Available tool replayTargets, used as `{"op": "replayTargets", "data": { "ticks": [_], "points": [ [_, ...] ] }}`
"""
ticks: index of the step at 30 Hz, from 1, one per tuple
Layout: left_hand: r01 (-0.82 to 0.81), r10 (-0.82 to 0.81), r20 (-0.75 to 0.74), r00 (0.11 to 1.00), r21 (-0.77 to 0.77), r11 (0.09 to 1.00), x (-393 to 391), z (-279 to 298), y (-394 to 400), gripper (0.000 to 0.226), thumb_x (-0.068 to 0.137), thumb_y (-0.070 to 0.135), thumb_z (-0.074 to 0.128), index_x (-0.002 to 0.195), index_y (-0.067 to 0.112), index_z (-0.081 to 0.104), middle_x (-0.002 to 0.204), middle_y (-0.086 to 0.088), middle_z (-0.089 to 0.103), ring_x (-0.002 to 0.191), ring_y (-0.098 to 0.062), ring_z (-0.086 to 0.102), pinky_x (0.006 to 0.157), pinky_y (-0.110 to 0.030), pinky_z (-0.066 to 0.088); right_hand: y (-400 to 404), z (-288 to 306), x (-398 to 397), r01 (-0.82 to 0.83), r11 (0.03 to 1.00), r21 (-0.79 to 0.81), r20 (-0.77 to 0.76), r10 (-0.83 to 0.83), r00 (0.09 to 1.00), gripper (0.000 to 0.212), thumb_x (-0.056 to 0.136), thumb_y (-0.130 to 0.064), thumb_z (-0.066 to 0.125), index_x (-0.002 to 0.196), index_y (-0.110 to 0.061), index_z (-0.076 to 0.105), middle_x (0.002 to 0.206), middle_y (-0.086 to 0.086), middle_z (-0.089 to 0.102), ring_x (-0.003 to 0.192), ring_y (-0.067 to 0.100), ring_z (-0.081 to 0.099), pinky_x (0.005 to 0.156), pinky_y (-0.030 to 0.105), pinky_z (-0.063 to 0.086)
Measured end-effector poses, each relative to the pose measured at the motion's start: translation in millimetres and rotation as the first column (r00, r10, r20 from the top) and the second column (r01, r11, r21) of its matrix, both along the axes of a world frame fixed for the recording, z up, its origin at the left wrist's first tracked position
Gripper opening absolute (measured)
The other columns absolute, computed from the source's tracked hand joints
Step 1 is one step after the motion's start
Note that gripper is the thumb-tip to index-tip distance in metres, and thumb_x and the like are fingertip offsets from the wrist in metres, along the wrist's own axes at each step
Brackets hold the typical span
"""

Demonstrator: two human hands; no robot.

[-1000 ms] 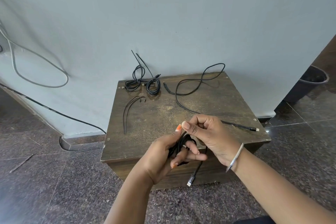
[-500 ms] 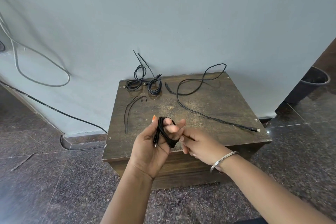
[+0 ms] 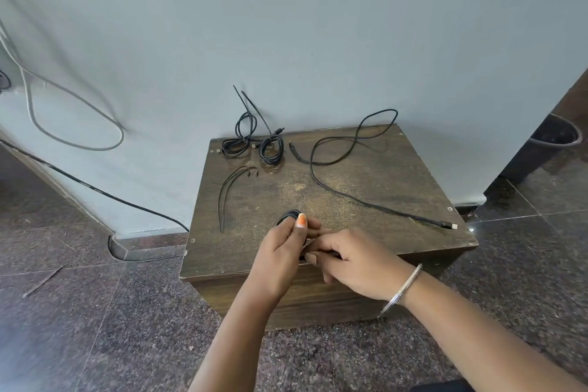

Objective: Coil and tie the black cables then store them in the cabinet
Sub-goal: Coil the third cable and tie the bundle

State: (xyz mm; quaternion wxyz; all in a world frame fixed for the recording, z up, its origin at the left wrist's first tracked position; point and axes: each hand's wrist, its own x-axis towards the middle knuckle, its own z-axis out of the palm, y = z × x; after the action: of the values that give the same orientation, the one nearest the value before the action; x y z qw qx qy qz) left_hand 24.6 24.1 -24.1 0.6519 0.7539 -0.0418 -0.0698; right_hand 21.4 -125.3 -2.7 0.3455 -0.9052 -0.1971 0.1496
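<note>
My left hand (image 3: 283, 251) grips a small coil of black cable (image 3: 287, 216) above the front of the wooden cabinet (image 3: 366, 181); only the coil's top shows past my thumb. My right hand (image 3: 353, 259) meets it from the right, fingers curled at the coil's lower part, which is mostly hidden. Two tied black coils (image 3: 270, 149) lie at the cabinet's back left. A long loose black cable (image 3: 350, 194) snakes across the right half to the front right corner. Loose black zip ties (image 3: 229, 191) lie on the left side.
The cabinet stands against a pale blue wall. A grey cable (image 3: 73, 111) and a black cable (image 3: 95, 191) hang along the wall at left. A dark bin (image 3: 555, 137) sits at the far right. Dark stone floor surrounds the cabinet.
The dangling end has been wound in. My left hand turned over and sank toward the cabinet top with the coil, and my right hand closed in on its lower side.
</note>
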Motion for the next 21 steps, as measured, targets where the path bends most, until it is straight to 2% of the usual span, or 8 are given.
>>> {"op": "replayTargets", "data": {
  "ticks": [3,6,8,12,15,18,20,21],
  "points": [
    [0.086,-0.088,0.029,0.996,0.064,0.994,-1.6,-0.5,0.1,0.038,0.103,0.025,0.034,0.092,0.001,0.062,0.074,-0.016,0.069,0.067,-0.017,0.064,0.066,-0.027,0.05,-3.1,3.4,-1.5,0.053,0.997,0.049,0.082,-0.057,0.995,0.02,0.09,-0.033,0.059,0.077,-0.024,0.07,0.056,-0.009,0.064,0.044,0.008,0.051,0.047,0.028,0.04],
    [0.082,-0.091,0.063,0.994,0.125,0.989,-3.2,0.2,-2.1,0.045,0.102,0.032,0.032,0.066,0.017,0.055,0.057,0.009,0.056,0.057,-0.004,0.051,0.06,-0.021,0.039,-3.9,5.9,-2.8,0.079,0.986,0.145,0.134,-0.098,0.986,0.013,0.087,-0.031,0.063,0.074,-0.031,0.063,0.062,-0.004,0.067,0.052,0.017,0.059,0.053,0.04,0.049],
    [0.115,-0.122,0.067,0.99,0.099,0.988,-4.0,0.8,-4.0,0.055,0.103,0.037,0.027,0.058,0.023,0.056,0.054,0.008,0.058,0.056,-0.003,0.054,0.062,-0.02,0.04,-3.3,6.4,-3.8,0.065,0.976,0.209,0.162,-0.1,0.982,0.01,0.088,-0.027,0.063,0.078,-0.029,0.06,0.06,-0.006,0.067,0.053,0.012,0.061,0.055,0.04,0.051],
    [0.185,-0.187,0.016,0.982,0.071,0.98,-6.6,2.2,-4.1,0.068,0.099,0.053,0.018,0.069,0.014,0.065,0.055,-0.008,0.062,0.062,-0.016,0.062,0.073,-0.035,0.048,-2.9,4.4,-2.4,0.08,0.958,0.275,0.222,-0.144,0.964,0.011,0.085,-0.023,0.066,0.085,-0.023,0.056,0.06,-0.007,0.066,0.052,0.007,0.06,0.052,0.031,0.051],
    [0.219,-0.219,-0.018,0.976,0.057,0.974,-8.5,3.5,-3.7,0.072,0.099,0.054,0.015,0.066,0.015,0.064,0.045,-0.004,0.056,0.05,-0.009,0.052,0.06,-0.019,0.039,-3.2,3.7,-0.6,0.113,0.953,0.279,0.304,-0.199,0.932,0.015,0.079,-0.024,0.071,0.086,-0.025,0.058,0.067,-0.013,0.055,0.054,0.008,0.055,0.05,0.028,0.047],
    [0.253,-0.252,-0.04,0.967,0.037,0.967,-9.0,6.2,-4.0,0.081,0.099,0.054,0.013,0.062,0.003,0.064,0.042,-0.002,0.053,0.045,-0.009,0.048,0.055,-0.014,0.039,-2.7,1.1,1.0,0.116,0.945,0.307,0.253,-0.198,0.947,0.016,0.081,-0.024,0.069,0.096,-0.022,0.063,0.09,-0.01,0.054,0.07,0.007,0.058,0.058,0.027,0.049],
    [0.256,-0.254,-0.054,0.966,0.028,0.966,-8.8,6.7,-3.6,0.086,0.098,0.057,0.013,0.063,-0.006,0.061,0.043,-0.002,0.053,0.046,-0.011,0.049,0.055,-0.016,0.041,-2.3,-0.5,1.9,0.104,0.905,0.412,0.084,-0.151,0.985,0.015,0.086,-0.026,0.066,0.097,-0.017,0.063,0.099,-0.008,0.057,0.061,0.014,0.065,0.052,0.028,0.051],
    [0.25,-0.248,-0.059,0.967,0.023,0.968,-9.3,7.1,-3.7,0.087,0.097,0.057,0.013,0.061,-0.007,0.058,0.043,-0.003,0.053,0.046,-0.011,0.05,0.055,-0.015,0.041,-2.1,-0.8,2.2,0.102,0.88,0.463,0.006,-0.118,0.993,0.014,0.088,-0.028,0.064,0.096,-0.016,0.063,0.095,-0.01,0.06,0.053,0.017,0.065,0.048,0.026,0.049]
  ]
}}
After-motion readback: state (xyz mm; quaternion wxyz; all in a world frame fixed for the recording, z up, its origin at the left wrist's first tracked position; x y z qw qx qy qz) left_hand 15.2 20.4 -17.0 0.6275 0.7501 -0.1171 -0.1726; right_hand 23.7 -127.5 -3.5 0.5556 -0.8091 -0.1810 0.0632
